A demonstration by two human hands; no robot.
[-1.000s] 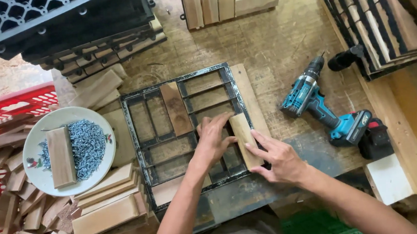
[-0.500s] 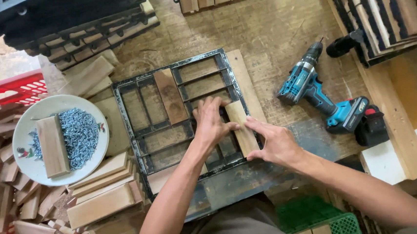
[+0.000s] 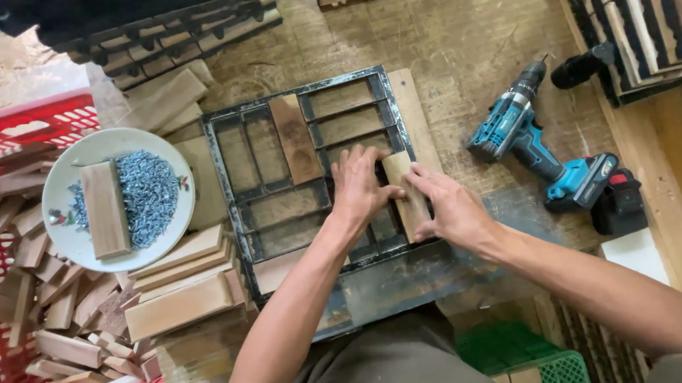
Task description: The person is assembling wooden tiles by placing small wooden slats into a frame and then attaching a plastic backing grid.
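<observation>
A black metal grid frame (image 3: 224, 161) lies flat on the wooden bench. One brown wood slat (image 3: 295, 139) sits in its upper middle slot. My left hand (image 3: 359, 186) and my right hand (image 3: 443, 204) both press on a light wood slat (image 3: 405, 191) at the frame's right side, fingers on its left and right edges. A second pale slat (image 3: 414, 110) lies along the frame's right rim above it.
A white plate (image 3: 64, 235) of screws with a wood block on it sits left. Stacked slats (image 3: 179, 283) lie below it, a red crate (image 3: 10, 263) of offcuts at far left. A blue cordless drill (image 3: 543, 157) lies right; black tile stacks stand at the top.
The view shifted slightly. Both hands stayed on the light slat, pressing it into the frame's right side; the right hand slid a little closer to it.
</observation>
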